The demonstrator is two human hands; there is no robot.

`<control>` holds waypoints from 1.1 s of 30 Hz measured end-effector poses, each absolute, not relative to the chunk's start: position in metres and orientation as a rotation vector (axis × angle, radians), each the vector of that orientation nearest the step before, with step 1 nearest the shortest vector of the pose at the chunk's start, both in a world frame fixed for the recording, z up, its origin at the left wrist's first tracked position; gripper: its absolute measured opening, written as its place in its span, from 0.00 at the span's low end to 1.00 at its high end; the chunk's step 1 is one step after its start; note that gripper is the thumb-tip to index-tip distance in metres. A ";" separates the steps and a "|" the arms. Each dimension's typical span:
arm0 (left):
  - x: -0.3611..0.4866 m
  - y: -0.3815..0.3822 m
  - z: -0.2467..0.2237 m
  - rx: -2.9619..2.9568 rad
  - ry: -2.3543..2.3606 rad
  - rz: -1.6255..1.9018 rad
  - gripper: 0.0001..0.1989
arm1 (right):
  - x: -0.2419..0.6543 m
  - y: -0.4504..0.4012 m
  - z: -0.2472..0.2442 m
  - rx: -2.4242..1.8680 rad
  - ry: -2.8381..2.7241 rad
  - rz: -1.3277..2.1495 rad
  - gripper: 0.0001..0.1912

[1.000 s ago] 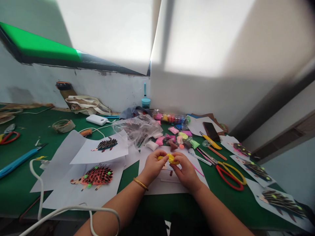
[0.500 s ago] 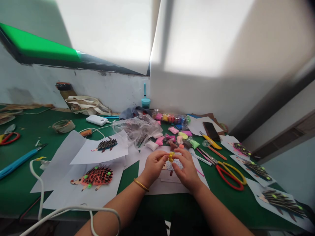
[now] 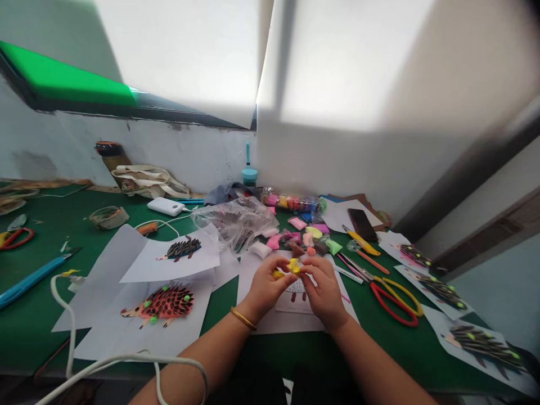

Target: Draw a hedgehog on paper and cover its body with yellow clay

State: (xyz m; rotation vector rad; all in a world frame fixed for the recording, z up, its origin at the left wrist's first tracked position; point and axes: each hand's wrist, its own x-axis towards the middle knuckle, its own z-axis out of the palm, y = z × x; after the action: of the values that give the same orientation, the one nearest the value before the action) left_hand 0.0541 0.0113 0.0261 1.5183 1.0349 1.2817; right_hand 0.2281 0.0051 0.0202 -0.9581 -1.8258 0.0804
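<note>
Between my two hands is a lump of yellow modelling clay (image 3: 294,266), partly in what looks like a clear wrapper. My left hand (image 3: 270,284), with a gold bangle (image 3: 242,319) on its wrist, is closed on the yellow clay, some of which shows between its thumb and fingers. The fingertips of my right hand (image 3: 323,289) pinch the clay from the other side. Under both hands lies a white sheet (image 3: 261,323) with a hedgehog drawing (image 3: 297,289), partly hidden by the fingers. Just beyond are several small packets of coloured clay (image 3: 312,232).
Hedgehog pictures lie left (image 3: 169,306) and right (image 3: 485,346). Red-and-yellow scissors (image 3: 394,301), a yellow cutter knife (image 3: 360,241) and a phone (image 3: 361,225) are at right. A crumpled plastic bag (image 3: 238,219) sits behind; a white cable (image 3: 126,357) loops near my left forearm.
My fingers have drawn closer together around the yellow clay. More of it now shows, higher between the hands, and my right hand's fingers are more bent.
</note>
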 end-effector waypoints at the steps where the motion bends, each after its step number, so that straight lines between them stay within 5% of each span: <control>1: 0.055 0.012 0.025 1.485 1.006 1.246 0.18 | 0.227 0.005 0.020 -0.945 -1.836 0.072 0.05; 24: 0.061 0.009 0.023 1.655 1.099 1.291 0.09 | 0.222 0.006 0.018 -1.002 -1.623 0.421 0.07; 28: 0.060 0.011 0.018 1.694 1.087 1.321 0.13 | 0.224 0.009 0.019 -1.002 -1.567 0.483 0.07; 33: 0.057 0.011 0.020 1.934 1.192 1.332 0.32 | 0.222 0.007 0.019 -0.985 -1.516 0.666 0.09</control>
State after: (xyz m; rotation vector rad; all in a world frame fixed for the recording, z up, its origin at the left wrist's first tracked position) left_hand 0.0567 0.0114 0.0202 1.9338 1.1920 1.3321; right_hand 0.2219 0.0071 0.0194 -0.9854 -1.5162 0.6663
